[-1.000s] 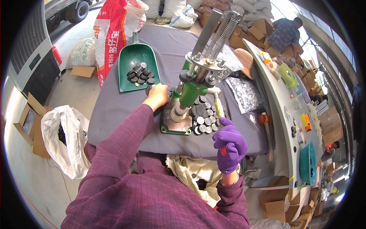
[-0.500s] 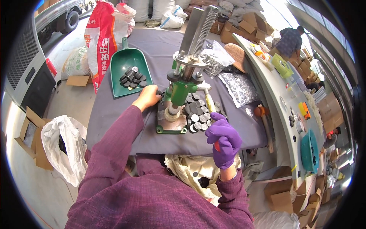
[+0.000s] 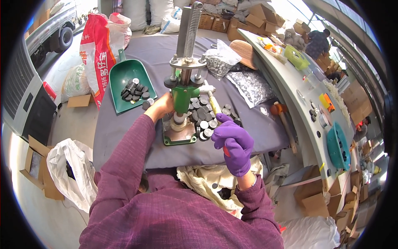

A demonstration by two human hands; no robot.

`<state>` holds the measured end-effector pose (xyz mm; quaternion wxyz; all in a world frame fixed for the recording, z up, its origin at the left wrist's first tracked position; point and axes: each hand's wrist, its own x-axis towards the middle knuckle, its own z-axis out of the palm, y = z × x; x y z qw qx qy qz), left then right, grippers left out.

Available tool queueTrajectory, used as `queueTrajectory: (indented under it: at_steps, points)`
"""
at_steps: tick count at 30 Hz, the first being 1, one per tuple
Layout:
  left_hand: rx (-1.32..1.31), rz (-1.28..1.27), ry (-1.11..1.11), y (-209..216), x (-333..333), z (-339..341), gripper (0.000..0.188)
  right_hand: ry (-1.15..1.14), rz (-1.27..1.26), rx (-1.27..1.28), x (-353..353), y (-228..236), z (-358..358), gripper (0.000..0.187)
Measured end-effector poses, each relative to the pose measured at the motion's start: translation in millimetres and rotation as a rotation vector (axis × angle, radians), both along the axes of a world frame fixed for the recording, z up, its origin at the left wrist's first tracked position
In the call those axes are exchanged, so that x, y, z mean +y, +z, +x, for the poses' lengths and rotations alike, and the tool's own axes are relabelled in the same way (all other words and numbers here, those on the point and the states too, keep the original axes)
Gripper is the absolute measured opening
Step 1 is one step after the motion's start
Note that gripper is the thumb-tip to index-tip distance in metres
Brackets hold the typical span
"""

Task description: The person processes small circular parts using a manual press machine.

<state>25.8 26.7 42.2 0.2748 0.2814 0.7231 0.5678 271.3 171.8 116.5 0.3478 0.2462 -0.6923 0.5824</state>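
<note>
A green hand press [image 3: 180, 99] with a tall spring column stands on the table. My bare left hand [image 3: 163, 105] reaches in against the left side of its column, and the fingers are hidden behind it. Two round caps [image 3: 147, 103] lie just left of that hand, beside the green scoop [image 3: 115, 99], which holds several black caps [image 3: 133, 91]. In a purple glove, my right hand [image 3: 235, 143] is closed around the press lever [image 3: 214, 104], whose yellow sleeve leads up to the press; a red bit shows at the palm. Loose black and silver caps [image 3: 203, 113] are heaped right of the press.
Clear bags of small parts [image 3: 251, 88], a straw hat [image 3: 243, 53] and a hammer [image 3: 284, 124] lie to the right. An open woven sack [image 3: 199, 176] hangs at the table's front edge. Beyond is a side table with a teal basket [image 3: 334, 146]; a person [image 3: 318, 43] stands far right.
The view has shifted, so the table and press appear further left. My left hand has moved right, up to the press column, uncovering caps beside the scoop. My right hand remains on the lever.
</note>
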Motion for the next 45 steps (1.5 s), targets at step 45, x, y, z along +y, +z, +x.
queueTrajectory:
  at_steps: [45]
  points:
    - [0.814, 0.134, 0.566, -67, -40, 71, 0.022, -0.594, 0.093, -0.172, 26, -94, -115, 0.019]
